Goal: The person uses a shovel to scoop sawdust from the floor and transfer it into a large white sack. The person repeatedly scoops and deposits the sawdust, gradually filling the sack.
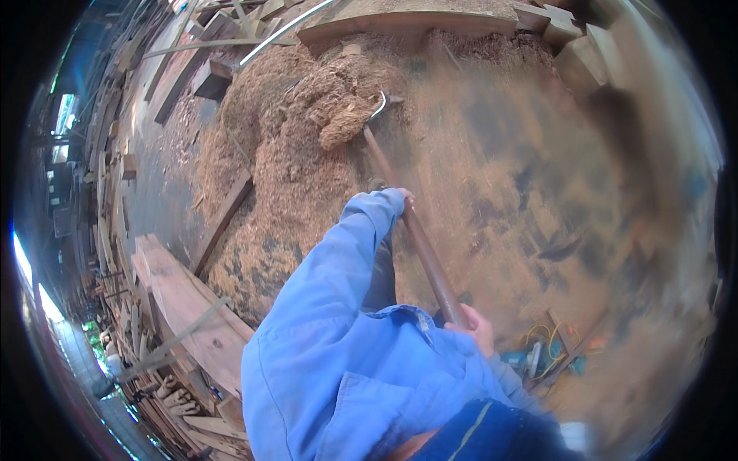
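Note:
Both my hands are on a long-handled shovel [425, 250] that slants from my body up toward the far middle. My left hand [407, 199] is wrapped round the wooden shaft about halfway along, its arm stretched forward in a blue sleeve. Close to my waist, my right hand [478, 330] grips the upper end of the shaft. The blade reaches the edge of a heap of sawdust and wood shavings [277, 142]. Only a bright curved metal edge of it shows; a clump of shavings [350, 115] lies at the blade and hides the rest.
A thick board [407, 24] lies beyond the heap, with wood blocks [580, 61] at far right. Timber offcuts and a wide plank [188, 307] line the left. A teal power tool [521, 361] with a yellow cord rests at lower right. Thin sawdust covers the dark floor [507, 207].

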`<action>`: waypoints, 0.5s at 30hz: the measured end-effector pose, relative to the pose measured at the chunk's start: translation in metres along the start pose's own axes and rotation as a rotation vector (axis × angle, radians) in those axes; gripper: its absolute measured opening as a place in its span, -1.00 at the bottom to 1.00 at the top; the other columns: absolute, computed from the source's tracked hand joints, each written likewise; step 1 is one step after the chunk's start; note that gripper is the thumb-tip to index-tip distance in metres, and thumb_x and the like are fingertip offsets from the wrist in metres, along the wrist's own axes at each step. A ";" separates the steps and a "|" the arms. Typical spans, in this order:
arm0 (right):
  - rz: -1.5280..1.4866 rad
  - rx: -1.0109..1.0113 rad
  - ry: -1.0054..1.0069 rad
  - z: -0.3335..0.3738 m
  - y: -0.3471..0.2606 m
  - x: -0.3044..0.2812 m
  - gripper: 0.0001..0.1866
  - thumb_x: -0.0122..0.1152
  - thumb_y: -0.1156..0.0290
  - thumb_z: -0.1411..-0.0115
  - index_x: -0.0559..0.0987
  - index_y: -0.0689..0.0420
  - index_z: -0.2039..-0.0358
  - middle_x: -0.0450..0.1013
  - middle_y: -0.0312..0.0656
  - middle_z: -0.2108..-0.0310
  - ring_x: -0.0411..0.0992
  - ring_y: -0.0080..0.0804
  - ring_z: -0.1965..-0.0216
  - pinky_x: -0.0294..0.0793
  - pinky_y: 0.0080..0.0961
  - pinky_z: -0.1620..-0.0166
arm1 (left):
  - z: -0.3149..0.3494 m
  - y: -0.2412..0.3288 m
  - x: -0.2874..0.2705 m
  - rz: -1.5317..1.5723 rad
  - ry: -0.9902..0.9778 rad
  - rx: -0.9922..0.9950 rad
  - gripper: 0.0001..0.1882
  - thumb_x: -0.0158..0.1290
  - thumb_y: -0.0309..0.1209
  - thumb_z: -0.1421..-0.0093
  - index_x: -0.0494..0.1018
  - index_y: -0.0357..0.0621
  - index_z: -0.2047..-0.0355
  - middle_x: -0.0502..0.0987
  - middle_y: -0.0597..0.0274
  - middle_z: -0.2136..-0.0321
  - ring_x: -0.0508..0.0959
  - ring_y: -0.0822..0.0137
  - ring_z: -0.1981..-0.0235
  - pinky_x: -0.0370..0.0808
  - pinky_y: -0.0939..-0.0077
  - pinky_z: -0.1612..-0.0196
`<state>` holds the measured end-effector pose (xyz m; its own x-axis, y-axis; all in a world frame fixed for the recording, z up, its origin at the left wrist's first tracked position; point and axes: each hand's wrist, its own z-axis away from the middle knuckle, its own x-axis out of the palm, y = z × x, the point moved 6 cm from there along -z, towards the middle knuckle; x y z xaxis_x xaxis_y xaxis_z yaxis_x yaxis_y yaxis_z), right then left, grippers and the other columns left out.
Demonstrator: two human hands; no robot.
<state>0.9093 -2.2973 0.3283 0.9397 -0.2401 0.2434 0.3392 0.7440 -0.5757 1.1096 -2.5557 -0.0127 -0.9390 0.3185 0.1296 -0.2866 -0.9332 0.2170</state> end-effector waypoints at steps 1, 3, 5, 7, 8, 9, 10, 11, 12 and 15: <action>-0.016 0.002 0.032 -0.016 -0.013 0.006 -0.39 0.29 0.56 0.15 0.31 0.33 0.03 0.39 -0.15 0.21 0.39 -0.51 0.23 0.39 -0.61 0.18 | -0.011 0.017 -0.015 0.015 0.022 -0.007 -0.81 -0.10 -0.36 -0.05 0.39 -0.16 0.62 0.47 0.11 0.62 0.46 0.11 0.60 0.40 0.22 0.49; -0.015 0.039 0.103 -0.050 -0.034 0.007 -0.39 0.30 0.56 0.17 0.34 0.30 0.04 0.43 -0.16 0.29 0.41 -0.51 0.37 0.43 -0.61 0.30 | -0.029 0.054 -0.029 -0.051 -0.034 0.071 -0.82 -0.08 -0.35 -0.06 0.41 -0.16 0.59 0.47 0.13 0.63 0.47 0.16 0.59 0.42 0.28 0.48; -0.011 0.112 0.125 -0.062 -0.039 -0.005 -0.42 0.30 0.58 0.18 0.37 0.27 0.06 0.45 -0.18 0.39 0.42 -0.50 0.53 0.45 -0.60 0.44 | -0.041 0.048 -0.028 0.162 -0.017 -0.160 -0.84 -0.04 -0.37 -0.05 0.41 -0.18 0.59 0.46 0.14 0.64 0.46 0.18 0.59 0.42 0.29 0.47; 0.176 0.263 0.204 -0.073 -0.027 -0.029 -0.41 0.33 0.51 0.21 0.39 0.23 0.07 0.43 -0.23 0.53 0.33 -0.55 0.70 0.39 -0.58 0.61 | -0.048 0.045 -0.016 0.014 -0.106 -0.161 -0.83 0.09 -0.41 0.01 0.37 -0.15 0.67 0.43 0.15 0.70 0.48 0.14 0.60 0.45 0.18 0.47; 0.367 0.210 0.213 -0.084 -0.024 -0.037 -0.42 0.35 0.43 0.23 0.42 0.20 0.11 0.44 -0.20 0.54 0.37 -0.47 0.68 0.41 -0.52 0.57 | -0.052 0.047 -0.011 0.182 -0.094 -0.069 -0.83 0.09 -0.36 0.00 0.37 -0.14 0.61 0.43 0.16 0.70 0.48 0.15 0.61 0.45 0.18 0.46; 0.576 0.244 0.245 -0.093 -0.012 -0.046 -0.44 0.37 0.35 0.26 0.44 0.18 0.16 0.45 -0.16 0.54 0.41 -0.40 0.66 0.44 -0.45 0.54 | -0.056 0.048 -0.009 0.356 -0.082 0.019 -0.81 0.10 -0.31 -0.01 0.38 -0.14 0.56 0.43 0.18 0.69 0.47 0.16 0.61 0.45 0.18 0.44; 0.813 0.197 0.232 -0.102 -0.004 -0.050 -0.46 0.36 0.31 0.27 0.45 0.15 0.19 0.45 -0.11 0.54 0.42 -0.32 0.62 0.44 -0.39 0.50 | -0.061 0.046 -0.008 0.443 -0.093 -0.004 -0.78 0.10 -0.27 -0.02 0.37 -0.13 0.53 0.42 0.19 0.69 0.46 0.17 0.62 0.46 0.20 0.45; 1.062 0.232 0.238 -0.114 0.007 -0.055 -0.47 0.36 0.27 0.28 0.46 0.12 0.23 0.46 -0.07 0.53 0.44 -0.23 0.58 0.45 -0.33 0.45 | -0.067 0.045 -0.010 0.529 -0.102 -0.027 -0.76 0.09 -0.22 -0.02 0.36 -0.12 0.50 0.42 0.19 0.69 0.46 0.18 0.63 0.46 0.22 0.45; 1.331 0.319 0.244 -0.125 0.019 -0.060 -0.49 0.35 0.22 0.30 0.47 0.10 0.26 0.46 -0.03 0.52 0.46 -0.15 0.54 0.45 -0.27 0.41 | -0.075 0.048 -0.015 0.614 -0.105 -0.053 -0.73 0.09 -0.18 -0.02 0.36 -0.11 0.47 0.41 0.20 0.69 0.45 0.18 0.63 0.46 0.24 0.45; 1.327 0.375 0.424 -0.151 0.047 -0.063 -0.58 0.29 0.24 0.29 0.44 0.03 0.34 0.46 0.01 0.49 0.43 0.01 0.42 0.42 -0.16 0.31 | -0.113 0.076 -0.066 0.473 0.089 -0.066 -0.72 0.12 -0.16 -0.01 0.32 -0.07 0.49 0.36 0.23 0.71 0.43 0.22 0.67 0.46 0.27 0.50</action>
<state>0.8726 -2.3415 0.1682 0.5108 0.6316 -0.5832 -0.7470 0.6619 0.0626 1.1285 -2.6662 -0.1145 -0.9810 -0.1558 0.1156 0.1667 -0.9817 0.0916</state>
